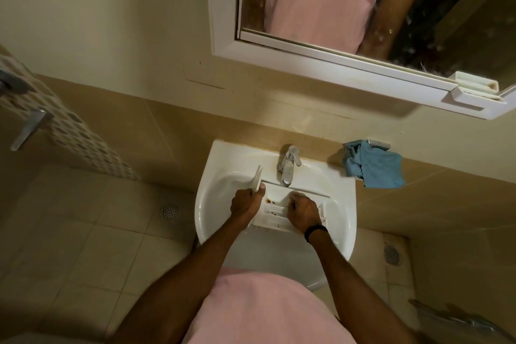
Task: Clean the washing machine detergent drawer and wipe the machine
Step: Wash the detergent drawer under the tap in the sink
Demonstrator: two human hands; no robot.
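Pink short-sleeved shirt (265, 310), black band (317, 232) on right wrist.

Small bathroom in beige tile under dim, warm light.

A white ceramic pedestal basin (223, 153) with a chrome lever tap (289, 165) stood against a wall that was glossy tan tile (139, 131) below and cream paint (111, 22) above. A white-framed mirror cabinet (321, 60) hung over it. A band of spotted mosaic tile (83, 137) ran down the left side. The pale square-tiled floor (83, 246) held a round metal drain (170, 211) left of the basin and a second round drain (391, 254) to its right.
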